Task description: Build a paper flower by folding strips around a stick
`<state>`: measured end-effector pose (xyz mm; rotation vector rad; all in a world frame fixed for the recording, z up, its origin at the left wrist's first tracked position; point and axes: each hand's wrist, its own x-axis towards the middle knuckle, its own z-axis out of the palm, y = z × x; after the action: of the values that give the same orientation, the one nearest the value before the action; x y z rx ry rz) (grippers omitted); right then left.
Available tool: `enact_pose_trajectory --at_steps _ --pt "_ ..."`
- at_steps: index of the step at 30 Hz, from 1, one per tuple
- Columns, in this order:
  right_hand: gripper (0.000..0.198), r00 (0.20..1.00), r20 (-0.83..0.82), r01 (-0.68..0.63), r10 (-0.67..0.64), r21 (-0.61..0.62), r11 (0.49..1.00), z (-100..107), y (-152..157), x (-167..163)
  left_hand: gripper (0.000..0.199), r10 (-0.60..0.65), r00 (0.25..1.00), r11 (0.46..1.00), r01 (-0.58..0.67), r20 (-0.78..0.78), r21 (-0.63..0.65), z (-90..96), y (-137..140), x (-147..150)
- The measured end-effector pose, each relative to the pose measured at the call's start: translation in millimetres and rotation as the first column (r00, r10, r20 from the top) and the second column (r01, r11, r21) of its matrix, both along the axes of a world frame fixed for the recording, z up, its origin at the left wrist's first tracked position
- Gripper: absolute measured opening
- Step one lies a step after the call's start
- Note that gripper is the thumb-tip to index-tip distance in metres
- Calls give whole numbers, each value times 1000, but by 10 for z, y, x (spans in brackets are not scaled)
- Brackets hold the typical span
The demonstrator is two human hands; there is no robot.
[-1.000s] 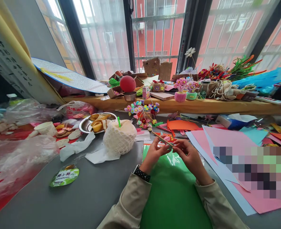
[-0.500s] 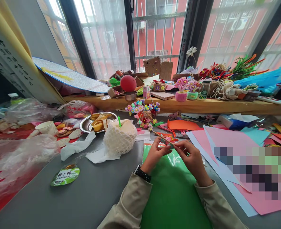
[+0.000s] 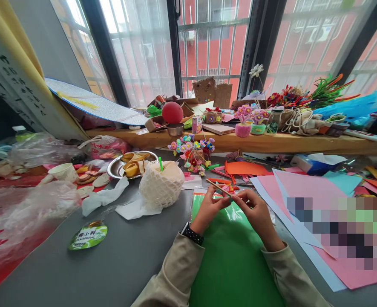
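Slender stick (image 3: 218,187), one, wood-coloured: held tilted above the upper part of the green sheet (image 3: 233,264), far end pointing up and to the left.

Left hand (image 3: 207,208): fingers closed around the stick, thumb reaching toward its near end; this grip seems to steady the length.

Right hand (image 3: 255,212): fingers pinched together at the near end, meeting the left thumb, apparently for fine control with both hands close. A teal scrap (image 3: 229,198) shows there, mostly hidden; how it sits against the stick cannot be told.

Green sheet: flat on the worktop (image 3: 137,256) between the forearms, glossy near its top, perhaps serving as a work mat.

Netted round fruit (image 3: 161,187), with green straw (image 3: 160,163): left of the hands, probably kept aside yet within reach.

Metal bowl (image 3: 110,169), with peels: behind the fruit, likely to contain the waste.

Flower bunch (image 3: 191,151): beyond the hands.

Pink paper (image 3: 312,187): layered at right, overlapping other sheets, presumably stock.
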<state>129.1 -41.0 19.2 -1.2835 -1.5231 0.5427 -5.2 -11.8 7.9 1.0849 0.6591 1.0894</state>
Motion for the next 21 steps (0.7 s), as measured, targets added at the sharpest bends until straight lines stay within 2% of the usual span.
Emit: enact_pose_trajectory --at_steps 8,13,21 --pt "22 999 -19 -35 34 -72 997 -39 31 33 45 8 998 999 -5 -65 44 18 -6 -3" --pt "21 999 1 -40 40 -43 998 -37 33 41 47 10 1000 998 -8 -30 59 17 -1 5" --pt "19 1000 15 -14 14 61 998 -28 31 48 47 -59 998 997 60 -25 55 15 -18 -14"
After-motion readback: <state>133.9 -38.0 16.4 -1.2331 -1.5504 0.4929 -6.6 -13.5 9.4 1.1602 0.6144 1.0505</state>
